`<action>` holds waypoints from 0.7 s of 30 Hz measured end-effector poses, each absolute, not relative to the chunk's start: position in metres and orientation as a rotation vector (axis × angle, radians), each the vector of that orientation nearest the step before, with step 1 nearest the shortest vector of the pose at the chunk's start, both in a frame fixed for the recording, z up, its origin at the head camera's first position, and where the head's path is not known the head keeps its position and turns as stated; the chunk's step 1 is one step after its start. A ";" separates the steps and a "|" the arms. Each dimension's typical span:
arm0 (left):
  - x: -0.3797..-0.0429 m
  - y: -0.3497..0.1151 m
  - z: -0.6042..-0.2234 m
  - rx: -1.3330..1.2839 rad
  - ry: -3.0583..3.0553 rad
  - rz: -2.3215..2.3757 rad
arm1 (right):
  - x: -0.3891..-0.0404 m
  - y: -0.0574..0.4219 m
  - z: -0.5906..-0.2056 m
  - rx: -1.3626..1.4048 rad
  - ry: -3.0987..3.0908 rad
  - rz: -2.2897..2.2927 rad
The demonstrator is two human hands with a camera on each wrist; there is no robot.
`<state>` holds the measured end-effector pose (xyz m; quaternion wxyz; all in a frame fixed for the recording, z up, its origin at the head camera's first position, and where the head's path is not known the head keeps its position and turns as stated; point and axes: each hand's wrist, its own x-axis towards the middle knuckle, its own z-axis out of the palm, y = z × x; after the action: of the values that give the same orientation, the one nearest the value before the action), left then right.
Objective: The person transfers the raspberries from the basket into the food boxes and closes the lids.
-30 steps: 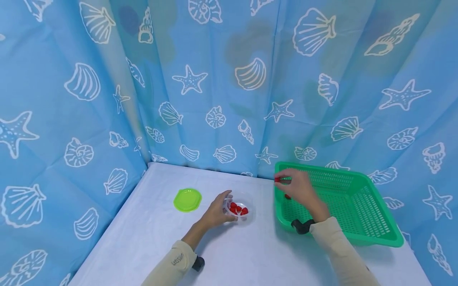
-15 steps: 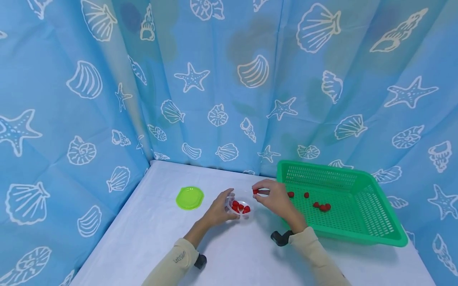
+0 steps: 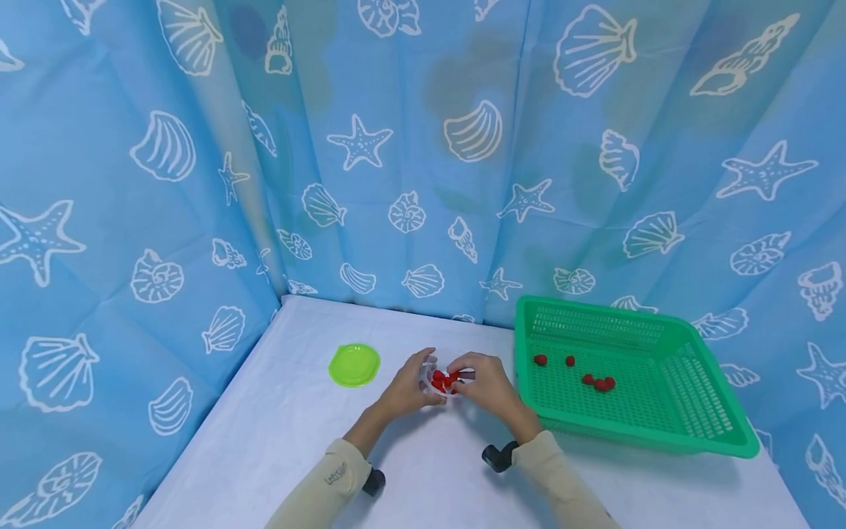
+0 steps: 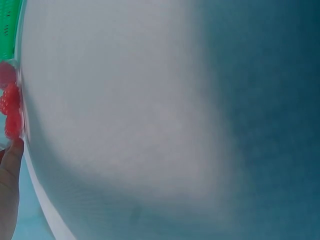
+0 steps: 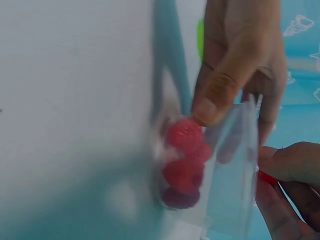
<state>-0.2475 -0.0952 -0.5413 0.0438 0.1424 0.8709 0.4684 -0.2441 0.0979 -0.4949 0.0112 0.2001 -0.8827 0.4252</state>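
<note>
My left hand (image 3: 405, 389) grips a small clear plastic cup (image 5: 227, 197) from its left side, thumb pressed to the wall. Several red raspberries (image 5: 184, 172) lie at the bottom of the cup. At the cup's open rim, my right hand (image 3: 487, 386) pinches another raspberry (image 5: 268, 177) between thumb and fingers, mostly covered by the fingertips. In the left wrist view, only a finger (image 4: 9, 185) and part of the cup with red raspberries (image 4: 11, 102) show at the left edge.
A green basket (image 3: 595, 320) with perforated walls stands to the right, holding several loose raspberries (image 3: 602, 383). A lime-green lid (image 3: 354, 365) lies on the white tablecloth (image 3: 304, 441) left of the cup. A blue shell-patterned curtain (image 3: 396, 147) hangs behind the table.
From above the basket's left side, my right hand has travelled left to the cup, bringing the pinched raspberry. My left hand has stayed on the cup.
</note>
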 end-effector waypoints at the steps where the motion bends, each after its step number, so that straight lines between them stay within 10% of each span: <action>1: -0.248 -0.095 -0.541 0.432 2.665 1.428 | -0.245 0.097 -0.496 0.628 -2.757 1.312; 21: -0.249 -0.096 -0.543 0.429 2.676 1.396 | -0.246 0.091 -0.500 0.673 -2.841 1.316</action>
<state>-0.2491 -0.0958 -0.5431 0.0463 0.1405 0.8768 0.4574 -0.2464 0.0914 -0.5000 -0.0304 0.2099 -0.8867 0.4109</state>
